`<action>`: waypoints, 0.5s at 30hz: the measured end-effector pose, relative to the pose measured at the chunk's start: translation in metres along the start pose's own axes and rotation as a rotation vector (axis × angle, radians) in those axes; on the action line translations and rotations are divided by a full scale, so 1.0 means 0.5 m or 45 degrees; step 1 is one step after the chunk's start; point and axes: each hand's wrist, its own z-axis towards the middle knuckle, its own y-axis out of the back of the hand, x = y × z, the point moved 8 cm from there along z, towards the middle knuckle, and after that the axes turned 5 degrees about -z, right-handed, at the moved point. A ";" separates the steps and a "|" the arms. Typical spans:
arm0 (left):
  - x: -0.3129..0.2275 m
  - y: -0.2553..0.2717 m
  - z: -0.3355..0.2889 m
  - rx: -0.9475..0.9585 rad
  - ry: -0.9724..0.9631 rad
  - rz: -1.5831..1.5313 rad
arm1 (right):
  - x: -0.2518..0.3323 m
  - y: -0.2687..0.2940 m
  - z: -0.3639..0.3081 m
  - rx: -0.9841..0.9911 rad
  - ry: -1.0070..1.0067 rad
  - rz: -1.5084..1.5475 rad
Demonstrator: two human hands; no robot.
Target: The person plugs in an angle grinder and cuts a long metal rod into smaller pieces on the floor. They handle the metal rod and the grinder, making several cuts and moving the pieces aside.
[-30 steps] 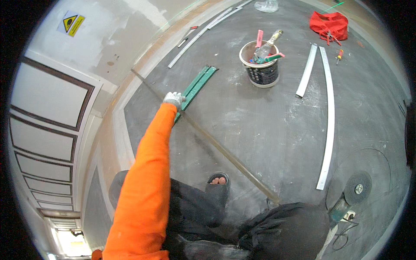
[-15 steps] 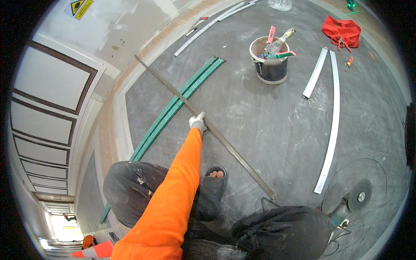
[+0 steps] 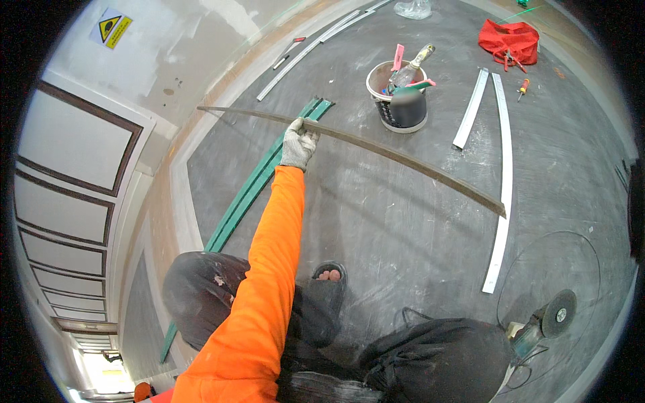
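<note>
My left hand (image 3: 299, 144), in a pale work glove and orange sleeve, is closed around a long, thin grey-brown metal strip (image 3: 403, 158). The strip is raised off the floor and slants from the far left to the right, its right end over a white metal profile (image 3: 505, 168). Beneath my hand and the strip, green metal channels (image 3: 255, 181) lie side by side on the floor, reaching back past my left knee. My right hand is out of view.
A bucket (image 3: 405, 119) of hand tools stands ahead. A shorter white profile (image 3: 471, 111), a screwdriver (image 3: 523, 88) and a red bag (image 3: 508, 41) with pliers lie right. An angle grinder (image 3: 545, 322) with its cable is near my right knee. Panelled wall (image 3: 77, 127) runs along the left.
My left hand has lifted the metal strip off the floor and moved it forward. Its right end has swung forward and right, so the strip lies flatter across the view.
</note>
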 end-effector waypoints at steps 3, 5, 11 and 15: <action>0.038 -0.071 -0.044 -0.015 0.085 -0.202 | 0.001 0.007 0.002 0.000 0.025 0.008; 0.049 -0.094 -0.061 -0.012 0.142 -0.272 | -0.004 0.003 0.004 0.017 0.027 0.012; 0.016 -0.076 -0.078 0.309 0.174 -0.486 | -0.030 -0.023 0.010 0.098 0.004 0.040; 0.150 -0.144 -0.136 0.131 0.158 -0.485 | -0.013 0.016 0.012 0.017 0.073 0.011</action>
